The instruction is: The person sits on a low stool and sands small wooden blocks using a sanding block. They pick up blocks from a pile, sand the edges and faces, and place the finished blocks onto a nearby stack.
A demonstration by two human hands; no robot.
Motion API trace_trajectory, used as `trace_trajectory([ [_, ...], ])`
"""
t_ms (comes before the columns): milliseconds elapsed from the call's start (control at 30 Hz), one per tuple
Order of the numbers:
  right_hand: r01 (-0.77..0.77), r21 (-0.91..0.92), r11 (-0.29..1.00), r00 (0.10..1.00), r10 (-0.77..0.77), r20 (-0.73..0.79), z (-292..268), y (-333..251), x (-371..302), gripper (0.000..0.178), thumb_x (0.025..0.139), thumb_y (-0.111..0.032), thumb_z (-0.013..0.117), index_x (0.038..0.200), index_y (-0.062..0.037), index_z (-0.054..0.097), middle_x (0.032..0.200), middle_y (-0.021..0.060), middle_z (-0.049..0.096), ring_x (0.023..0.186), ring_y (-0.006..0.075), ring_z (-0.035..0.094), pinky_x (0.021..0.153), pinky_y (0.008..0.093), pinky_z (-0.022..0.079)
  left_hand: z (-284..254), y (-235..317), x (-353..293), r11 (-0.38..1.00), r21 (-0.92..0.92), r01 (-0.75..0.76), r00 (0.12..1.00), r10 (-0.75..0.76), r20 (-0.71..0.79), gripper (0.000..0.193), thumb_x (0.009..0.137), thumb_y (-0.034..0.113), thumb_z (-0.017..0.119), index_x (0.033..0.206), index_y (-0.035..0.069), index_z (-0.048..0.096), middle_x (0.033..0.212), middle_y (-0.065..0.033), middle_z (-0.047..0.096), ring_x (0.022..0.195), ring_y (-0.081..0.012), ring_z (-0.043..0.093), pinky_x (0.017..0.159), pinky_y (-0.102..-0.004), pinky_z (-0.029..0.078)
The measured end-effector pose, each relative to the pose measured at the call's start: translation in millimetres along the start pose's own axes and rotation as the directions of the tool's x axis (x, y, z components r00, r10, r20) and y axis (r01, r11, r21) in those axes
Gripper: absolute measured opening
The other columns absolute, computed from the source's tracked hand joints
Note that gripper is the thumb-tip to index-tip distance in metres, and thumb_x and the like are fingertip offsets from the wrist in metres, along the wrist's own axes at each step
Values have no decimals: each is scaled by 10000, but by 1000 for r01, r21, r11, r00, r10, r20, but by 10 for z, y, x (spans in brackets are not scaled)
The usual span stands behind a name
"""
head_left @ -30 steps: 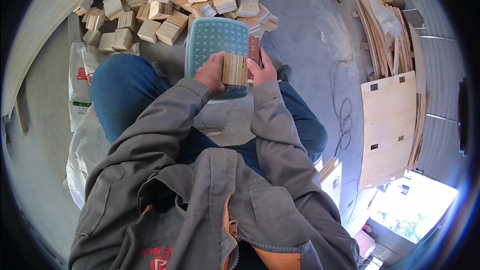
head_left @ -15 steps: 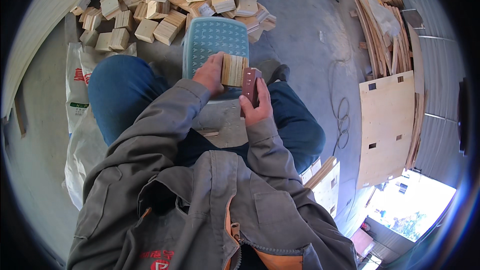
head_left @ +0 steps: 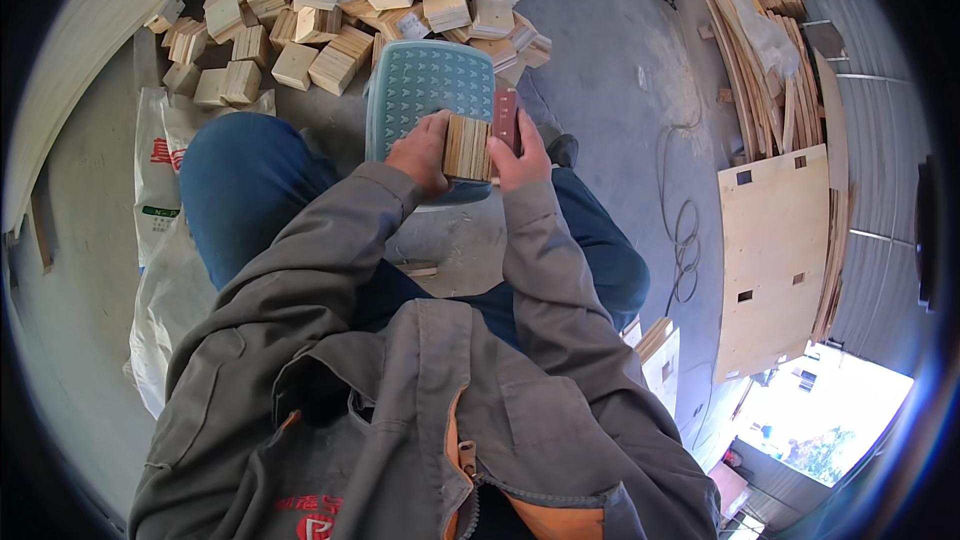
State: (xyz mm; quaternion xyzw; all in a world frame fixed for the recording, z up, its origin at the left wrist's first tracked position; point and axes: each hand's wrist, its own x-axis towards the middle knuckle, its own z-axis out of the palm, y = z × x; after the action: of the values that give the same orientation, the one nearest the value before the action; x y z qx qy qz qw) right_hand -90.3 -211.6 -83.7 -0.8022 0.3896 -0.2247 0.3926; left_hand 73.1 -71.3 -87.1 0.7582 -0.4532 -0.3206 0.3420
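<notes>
A plywood block [head_left: 467,148] with layered edges rests at the near right end of a blue-green plastic stool [head_left: 432,75] with a bumpy top. My left hand [head_left: 422,153] is closed on the block's left side. In my right hand [head_left: 520,152] is a reddish-brown sanding block [head_left: 505,117], gripped between thumb and fingers. It lies along the plywood block's right side; whether the two touch all along is hard to tell. My fingers partly hide its near end.
Beyond the stool lies a heap of plywood blocks [head_left: 340,55]. A white plastic sack [head_left: 160,240] is beside my left knee. To the right, a thin cable [head_left: 684,240] loops on the floor, and plywood sheets [head_left: 775,260] lean near the corrugated wall [head_left: 880,160].
My right hand and the sanding block have moved away from me along the plywood block's right side. The plywood block and my left hand have shifted slightly nearer.
</notes>
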Motion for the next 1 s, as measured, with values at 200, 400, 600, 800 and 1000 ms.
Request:
trace_trajectory([
  [200, 64, -70, 995, 998, -64, 2, -164, -80, -1010, 791, 887, -242, 788, 1564, -3, 458, 1599, 288, 446, 1472, 427, 463, 1204, 467, 403, -22, 50, -28, 999, 30, 35, 999, -34, -42, 874, 758, 114, 810, 1519, 137, 381, 1503, -152, 506, 1405, -377, 513, 1093, -533, 458],
  [400, 118, -108, 987, 992, -123, -39, -139, -116, -1001, 799, 872, -219, 805, 1560, -5, 459, 1585, 303, 446, 1459, 447, 467, 1196, 479, 411, 4, 30, -14, 999, 3, 38, 999, -37, -36, 851, 767, 89, 787, 1516, 131, 385, 1503, -155, 511, 1396, -383, 521, 1090, -523, 468],
  [600, 85, -69, 994, 994, -89, -58, 32, -124, -26, 767, 866, -229, 807, 1532, -10, 498, 1569, 268, 485, 1457, 404, 479, 1210, 431, 399, 62, -49, -16, 1000, -8, 3, 999, -4, -48, 873, 747, 93, 794, 1518, 128, 385, 1490, -156, 524, 1376, -392, 537, 1070, -520, 482],
  [800, 30, -202, 979, 999, -27, 18, 58, -228, 462, 803, 875, -282, 800, 1558, -7, 477, 1549, 238, 530, 1415, 363, 540, 1183, 393, 427, -3, 42, -20, 1000, -18, 25, 999, -26, -37, 878, 745, 90, 794, 1519, 131, 382, 1496, -152, 514, 1388, -385, 526, 1068, -520, 477],
  [1000, 111, -144, 983, 993, -115, -21, -74, -83, -359, 808, 872, -265, 800, 1561, -6, 467, 1620, 284, 415, 1477, 419, 454, 1200, 440, 410, 3, 37, -15, 1000, 23, 4, 999, -3, -34, 880, 743, 96, 813, 1510, 138, 386, 1501, -145, 511, 1398, -372, 523, 1078, -522, 475],
])
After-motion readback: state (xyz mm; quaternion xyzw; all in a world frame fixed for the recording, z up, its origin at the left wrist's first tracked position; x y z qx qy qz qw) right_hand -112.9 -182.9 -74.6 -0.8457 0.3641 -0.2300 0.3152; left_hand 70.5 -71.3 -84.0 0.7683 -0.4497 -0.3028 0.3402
